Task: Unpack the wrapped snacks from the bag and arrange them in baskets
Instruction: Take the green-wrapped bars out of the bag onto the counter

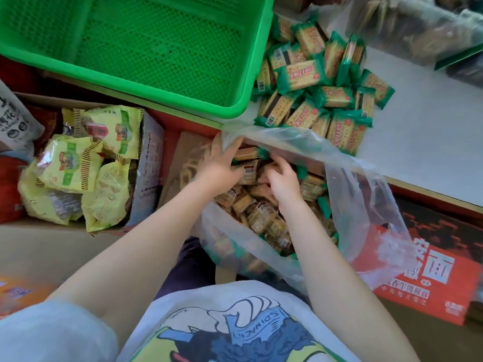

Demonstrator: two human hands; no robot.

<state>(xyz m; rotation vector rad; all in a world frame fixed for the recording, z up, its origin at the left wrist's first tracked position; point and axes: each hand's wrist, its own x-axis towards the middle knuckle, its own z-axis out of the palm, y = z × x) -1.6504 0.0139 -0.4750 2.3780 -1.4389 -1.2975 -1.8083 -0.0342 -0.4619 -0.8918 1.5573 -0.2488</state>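
A clear plastic bag (366, 194) lies open in front of me, full of small green-edged cracker packets (264, 218). Both my hands are inside its mouth. My left hand (222, 165) reaches in at the bag's upper left edge, fingers curled around packets there. My right hand (283, 178) lies just to its right, fingers bent over the packets, grip partly hidden. A pile of the same cracker packets (321, 90) lies on the white table (423, 131). A green mesh basket (146, 45) stands at the upper left and holds nothing.
A cardboard box (149, 163) at the left holds yellow snack bags (86, 165). A red printed carton (423, 280) lies at the lower right. More clear-wrapped goods (418, 24) sit at the top right of the table.
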